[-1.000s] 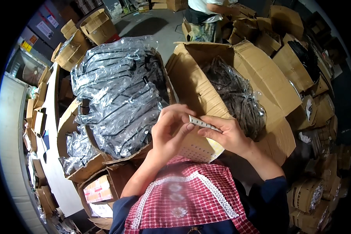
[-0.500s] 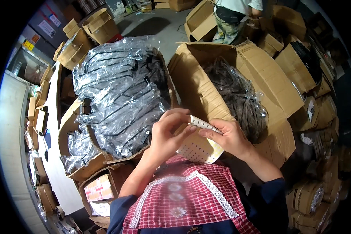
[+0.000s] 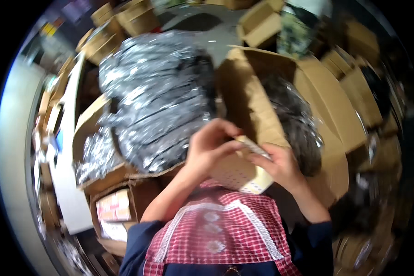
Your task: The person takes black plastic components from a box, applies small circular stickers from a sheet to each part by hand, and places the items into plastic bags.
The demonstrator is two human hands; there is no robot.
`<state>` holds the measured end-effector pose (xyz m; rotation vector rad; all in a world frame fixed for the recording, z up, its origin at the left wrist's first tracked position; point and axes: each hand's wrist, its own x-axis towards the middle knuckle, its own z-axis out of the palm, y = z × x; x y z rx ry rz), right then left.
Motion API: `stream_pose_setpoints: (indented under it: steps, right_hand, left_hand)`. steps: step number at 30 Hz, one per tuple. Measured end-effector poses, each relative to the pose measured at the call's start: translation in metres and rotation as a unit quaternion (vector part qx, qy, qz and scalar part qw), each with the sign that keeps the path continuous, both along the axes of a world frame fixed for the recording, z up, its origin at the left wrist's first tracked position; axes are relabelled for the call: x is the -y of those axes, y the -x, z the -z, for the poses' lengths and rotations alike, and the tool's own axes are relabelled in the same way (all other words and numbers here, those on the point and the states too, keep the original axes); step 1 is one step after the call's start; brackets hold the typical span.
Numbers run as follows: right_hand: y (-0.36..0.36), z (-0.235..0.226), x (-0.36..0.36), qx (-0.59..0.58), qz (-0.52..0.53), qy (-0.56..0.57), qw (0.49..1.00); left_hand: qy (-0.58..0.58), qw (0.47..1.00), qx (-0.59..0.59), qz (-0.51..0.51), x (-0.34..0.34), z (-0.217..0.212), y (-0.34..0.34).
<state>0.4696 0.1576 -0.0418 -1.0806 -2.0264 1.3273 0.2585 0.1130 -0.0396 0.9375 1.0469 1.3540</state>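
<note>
The view is swinging left and blurring, while the left hand [image 3: 212,143] and right hand [image 3: 283,166] are still pinching the cream dotted sheet [image 3: 244,175] over the checked apron [image 3: 198,239], fingers closing on its upper edge (contact points are smearing), so its handling is continuing

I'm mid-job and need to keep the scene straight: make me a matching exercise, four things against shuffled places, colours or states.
1. Dotted sheet
2. Apron
3. Sleeves
4. Large plastic-wrapped heap

A. Dark blue
B. Beyond the left hand, left of the open carton
C. Held by both left and right hand
D. Red-and-white check

Pairs: 1-C, 2-D, 3-A, 4-B
</note>
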Motion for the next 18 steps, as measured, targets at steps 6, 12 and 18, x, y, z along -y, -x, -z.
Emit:
stream_pose_setpoints:
  steps: [6,12,18]
  right_hand:
    - [-0.015,0.027,0.011,-0.097,0.019,0.096,0.99]
    - [-0.019,0.072,-0.015,-0.147,-0.035,0.153,0.977]
    - [0.008,0.056,0.005,-0.143,-0.036,0.197,0.969]
  left_hand:
    - [-0.173,0.948,-0.26,0.052,0.01,0.01,-0.003]
    - [-0.292,0.909,-0.285,-0.085,0.027,0.037,-0.01]
    - [-0.275,0.906,-0.287,-0.148,0.041,0.048,-0.009]
